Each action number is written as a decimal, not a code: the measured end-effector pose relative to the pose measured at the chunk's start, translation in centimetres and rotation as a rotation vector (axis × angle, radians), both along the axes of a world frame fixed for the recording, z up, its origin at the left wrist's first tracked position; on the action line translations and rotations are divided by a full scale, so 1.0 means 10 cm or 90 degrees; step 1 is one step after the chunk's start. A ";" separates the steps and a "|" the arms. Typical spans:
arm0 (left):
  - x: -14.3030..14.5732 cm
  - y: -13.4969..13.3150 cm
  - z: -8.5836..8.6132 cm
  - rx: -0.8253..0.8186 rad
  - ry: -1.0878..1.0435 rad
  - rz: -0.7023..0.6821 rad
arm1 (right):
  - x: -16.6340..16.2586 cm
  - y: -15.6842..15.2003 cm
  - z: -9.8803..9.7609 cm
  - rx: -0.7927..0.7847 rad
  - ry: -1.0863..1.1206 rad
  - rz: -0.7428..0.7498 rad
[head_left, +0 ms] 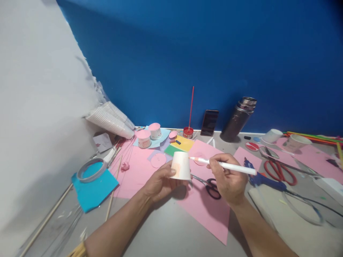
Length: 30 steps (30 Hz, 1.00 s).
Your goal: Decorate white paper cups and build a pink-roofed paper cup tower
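Note:
My left hand (163,182) grips a white paper cup (182,162) turned upside down, with a pale peach patch drawn on its side by the thumb. In my right hand (229,178) is a white felt-tip marker (227,166), held like a pen. Its peach tip points left and is at or very near the cup's right side; I cannot tell if it touches. Beneath the hands lie sheets of pink paper (211,221) and a pair of dark-handled scissors (213,189).
Behind stand two pink-topped cups (144,139), a red stick on a round base (188,132), a phone (209,123) and a dark flask (238,119). To the right lie a blue glue gun (268,181) and red-handled scissors (280,173). Stacked cups (109,121) and a tape roll (92,170) are left.

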<state>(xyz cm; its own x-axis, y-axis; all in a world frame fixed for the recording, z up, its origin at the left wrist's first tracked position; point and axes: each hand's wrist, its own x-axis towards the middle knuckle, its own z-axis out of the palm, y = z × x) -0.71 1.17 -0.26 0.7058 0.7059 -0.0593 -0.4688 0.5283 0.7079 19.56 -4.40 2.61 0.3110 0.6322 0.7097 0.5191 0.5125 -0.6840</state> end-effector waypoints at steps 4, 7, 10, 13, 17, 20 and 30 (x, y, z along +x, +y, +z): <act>-0.01 0.01 -0.01 -0.005 -0.009 0.000 | 0.00 -0.01 0.01 -0.001 0.000 -0.003; -0.01 0.01 -0.02 -0.009 -0.012 0.005 | 0.00 -0.01 0.01 -0.004 -0.003 -0.004; -0.01 0.01 -0.03 -0.010 -0.015 0.005 | 0.00 -0.02 0.01 -0.006 -0.010 -0.005; -0.02 0.01 -0.03 -0.004 -0.021 -0.004 | 0.01 -0.03 0.00 -0.005 -0.019 0.004; -0.02 0.01 -0.02 -0.004 -0.021 0.003 | 0.02 -0.04 -0.03 0.002 -0.015 0.020; -0.02 0.01 -0.02 -0.005 -0.016 0.006 | 0.01 -0.04 -0.03 0.015 0.002 0.041; 0.00 0.02 -0.03 -0.003 -0.028 0.002 | -0.06 -0.06 -0.02 0.014 -0.008 0.091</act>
<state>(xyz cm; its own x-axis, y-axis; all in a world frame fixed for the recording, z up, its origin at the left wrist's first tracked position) -0.74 1.34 -0.57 0.7057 0.7079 -0.0310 -0.5014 0.5298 0.6840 19.00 -5.01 2.38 0.2096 0.6532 0.7276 0.4487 0.5969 -0.6652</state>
